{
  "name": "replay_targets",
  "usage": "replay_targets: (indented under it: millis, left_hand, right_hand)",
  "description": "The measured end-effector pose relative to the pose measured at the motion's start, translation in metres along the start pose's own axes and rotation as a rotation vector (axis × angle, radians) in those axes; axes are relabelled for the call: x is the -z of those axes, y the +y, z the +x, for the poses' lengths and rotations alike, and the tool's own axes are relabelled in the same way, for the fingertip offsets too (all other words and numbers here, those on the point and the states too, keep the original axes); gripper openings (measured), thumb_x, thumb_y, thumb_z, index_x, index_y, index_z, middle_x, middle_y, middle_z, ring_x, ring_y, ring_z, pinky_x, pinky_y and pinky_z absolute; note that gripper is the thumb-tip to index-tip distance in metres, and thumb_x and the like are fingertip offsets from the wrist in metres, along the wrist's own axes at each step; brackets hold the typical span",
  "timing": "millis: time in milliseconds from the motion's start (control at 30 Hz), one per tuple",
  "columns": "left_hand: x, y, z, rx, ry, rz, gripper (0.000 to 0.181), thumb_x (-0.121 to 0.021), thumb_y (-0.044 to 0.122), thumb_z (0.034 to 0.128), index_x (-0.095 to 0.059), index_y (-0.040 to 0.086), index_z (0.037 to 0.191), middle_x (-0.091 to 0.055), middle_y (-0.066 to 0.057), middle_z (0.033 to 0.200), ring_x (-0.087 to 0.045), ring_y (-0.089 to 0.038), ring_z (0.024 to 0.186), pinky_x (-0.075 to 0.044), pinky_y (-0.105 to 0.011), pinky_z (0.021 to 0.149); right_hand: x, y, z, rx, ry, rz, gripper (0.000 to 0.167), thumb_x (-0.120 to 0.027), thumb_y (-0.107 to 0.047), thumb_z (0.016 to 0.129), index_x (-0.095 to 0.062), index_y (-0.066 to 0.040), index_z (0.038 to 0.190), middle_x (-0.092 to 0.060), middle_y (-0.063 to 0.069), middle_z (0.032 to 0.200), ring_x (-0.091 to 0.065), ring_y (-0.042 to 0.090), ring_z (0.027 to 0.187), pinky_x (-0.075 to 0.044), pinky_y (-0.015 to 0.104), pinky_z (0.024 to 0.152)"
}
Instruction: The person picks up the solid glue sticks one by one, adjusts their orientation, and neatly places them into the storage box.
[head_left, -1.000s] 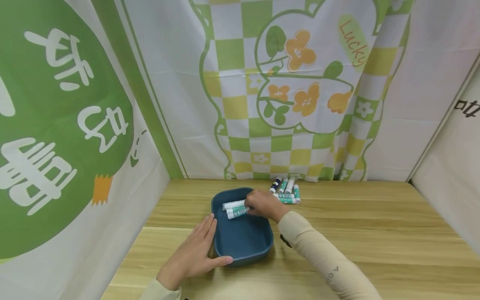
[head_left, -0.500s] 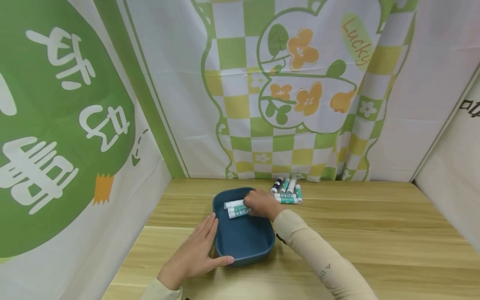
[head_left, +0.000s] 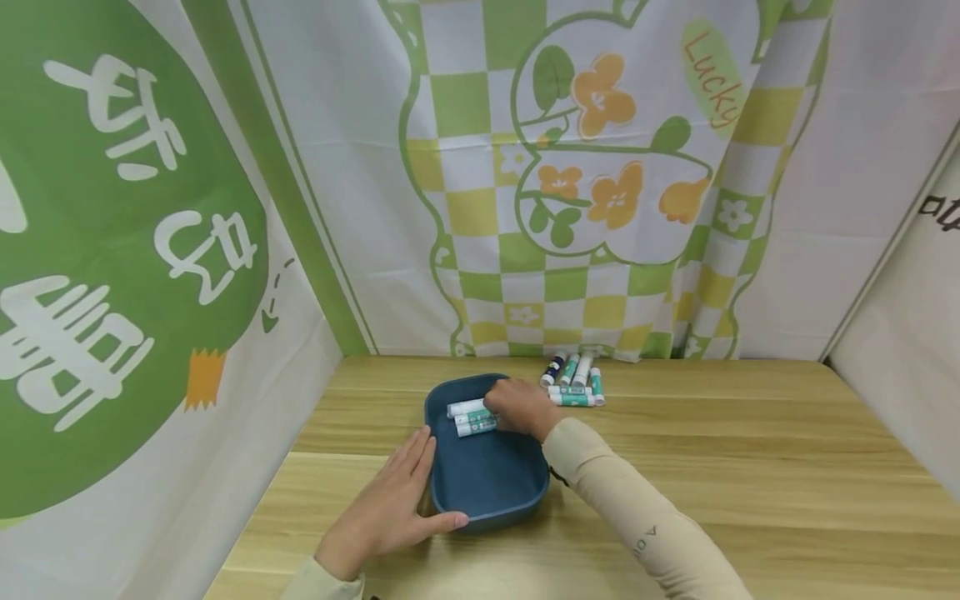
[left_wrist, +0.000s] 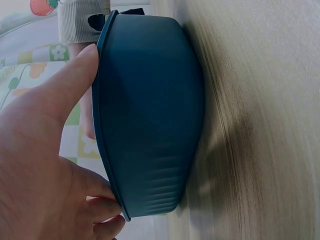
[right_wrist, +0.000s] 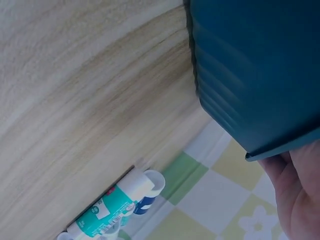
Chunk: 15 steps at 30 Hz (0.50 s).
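Note:
A deep blue tray (head_left: 487, 475) stands on the wooden table. My left hand (head_left: 393, 504) rests against its near left corner, thumb on the near rim and straight fingers along the left side. Inside the far part of the tray, my right hand (head_left: 521, 407) bends its fingers over the right end of a white-and-teal tube (head_left: 477, 427). More white tubes (head_left: 467, 408) lie alongside it in a row. The right hand hides their right ends. In the right wrist view, the tray wall (right_wrist: 265, 75) covers the fingertips.
Several small capped tubes (head_left: 573, 400), mostly white and teal with one dark blue tube (head_left: 553, 368), lie beyond the tray to the right, near the back edge of the table (head_left: 712, 467). A patterned cloth (head_left: 570, 283) hangs behind the table.
The nearest tube in the tray, tilted a second ago, now lies closer to parallel with the others. My right hand has shifted slightly left; the left hand keeps its place.

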<state>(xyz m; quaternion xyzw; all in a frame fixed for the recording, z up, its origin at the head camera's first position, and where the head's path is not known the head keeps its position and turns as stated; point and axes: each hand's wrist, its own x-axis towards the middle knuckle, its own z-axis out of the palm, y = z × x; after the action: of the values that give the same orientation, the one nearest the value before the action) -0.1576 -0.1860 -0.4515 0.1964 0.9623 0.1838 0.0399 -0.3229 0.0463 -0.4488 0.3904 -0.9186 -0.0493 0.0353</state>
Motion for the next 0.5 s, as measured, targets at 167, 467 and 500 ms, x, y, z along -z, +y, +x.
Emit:
replay_targets:
  millis: [167, 467, 500]
  left_hand:
    - [0.000, 0.001, -0.001, -0.007, 0.004, -0.004, 0.120, -0.062, 0.079, 0.0894, -0.021, -0.004, 0.166, -0.013, -0.023, 0.177, -0.016, -0.040, 0.165, -0.024, -0.060, 0.132]
    - [-0.001, 0.001, 0.001, 0.000, 0.022, -0.008, 0.120, -0.065, 0.078, 0.0887, -0.022, -0.004, 0.166, -0.013, -0.023, 0.177, -0.016, -0.041, 0.165, -0.023, -0.060, 0.132]
    - [-0.001, 0.001, 0.001, 0.002, 0.023, -0.008, 0.120, -0.065, 0.077, 0.0885, -0.022, -0.004, 0.166, -0.013, -0.023, 0.177, -0.016, -0.041, 0.165, -0.023, -0.060, 0.132]
  right_hand:
    - [0.005, 0.005, -0.005, 0.055, 0.030, 0.049, 0.018, -0.086, -0.018, 0.090, -0.071, -0.018, 0.079, -0.072, -0.004, 0.082, -0.062, 0.009, 0.074, -0.053, 0.028, 0.067]
    - [0.038, 0.023, -0.020, 0.109, 0.069, 0.161, 0.016, -0.079, -0.017, 0.096, -0.080, -0.009, 0.110, -0.080, 0.006, 0.107, -0.076, 0.020, 0.097, -0.064, 0.034, 0.082]
    - [0.042, 0.025, -0.022, 0.098, 0.066, 0.164, 0.019, -0.079, -0.017, 0.096, -0.080, -0.008, 0.114, -0.080, 0.006, 0.111, -0.076, 0.020, 0.100, -0.064, 0.034, 0.084]
